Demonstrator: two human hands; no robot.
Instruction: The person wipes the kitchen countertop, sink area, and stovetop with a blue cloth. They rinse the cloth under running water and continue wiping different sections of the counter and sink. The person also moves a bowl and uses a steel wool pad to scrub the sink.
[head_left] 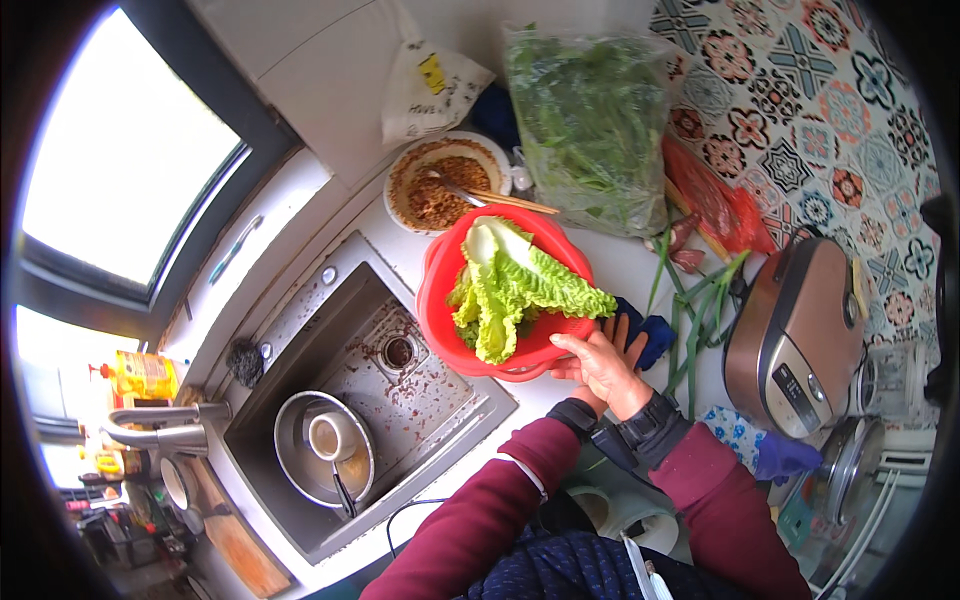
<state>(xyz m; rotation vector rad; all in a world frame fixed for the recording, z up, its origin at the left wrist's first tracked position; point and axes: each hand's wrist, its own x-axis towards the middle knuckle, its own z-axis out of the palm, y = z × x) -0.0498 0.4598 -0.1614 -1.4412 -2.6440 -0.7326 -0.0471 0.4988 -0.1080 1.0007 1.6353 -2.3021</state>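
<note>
A red plastic basin with green lettuce leaves piled in it is beside the sink's right edge. My right hand grips the basin's near right rim, thumb on top and fingers below. My left hand crosses behind the right one and is mostly hidden. Its visible fingers stretch out past the right hand, apart, beside a dark blue cloth-like item. Whether the left palm touches the basin cannot be seen.
The sink holds a metal bowl with a white ladle-like cup. Behind the basin stand a bowl of reddish-brown crumbly food with chopsticks and a bag of greens. Rightward are green onions and a rice cooker.
</note>
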